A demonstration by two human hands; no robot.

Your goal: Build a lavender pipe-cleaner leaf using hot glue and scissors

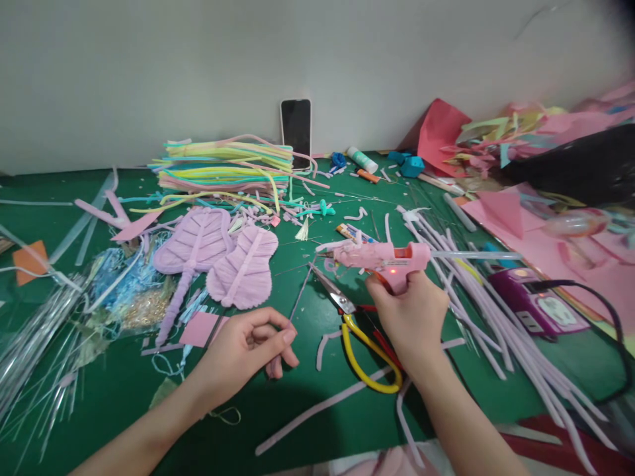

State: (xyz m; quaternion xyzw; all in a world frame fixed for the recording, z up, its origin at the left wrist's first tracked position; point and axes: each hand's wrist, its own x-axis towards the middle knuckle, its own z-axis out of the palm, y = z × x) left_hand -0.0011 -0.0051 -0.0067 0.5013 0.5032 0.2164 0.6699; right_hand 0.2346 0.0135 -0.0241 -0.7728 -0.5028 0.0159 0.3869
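Landmark: yellow-handled scissors [346, 304], lying on the green surface [198, 449].

Left hand [265, 340]: left of scissors, fingers curled in, nearly closed, holding the lower end of a thin lilac strand [301, 294]. Strand slants up to near the scissors' tip, close to the glue gun nozzle; contact with the nozzle can't be told.

Right hand [411, 317]: right of scissors, wrapped around the grip of a pink glue gun [370, 254]. Gun is just beyond the scissors, nozzle facing left, small orange light lit.

Counts, placed by scissors:
- 1 red-handled tool [384, 340], just beside, right.
- 2 lilac leaf-shaped pieces [243, 268], left, one with a wrapped stem.
- 1 phone [296, 129], upright, far beyond.
- 1 white-and-green tube [362, 160], far beyond.
- 1 orange lighter [368, 176], just nearer than tube.
- 1 purple box [536, 301] with black cord, well right.
- 1 orange paper square [30, 262], far left.
- Multicolored pipe cleaners [223, 168], stacked, beyond and left; too many to count.
- Loose lilac pipe cleaners [496, 324], right; overlapping, count unclear.
- 1 bag of gold bits [147, 309], left.
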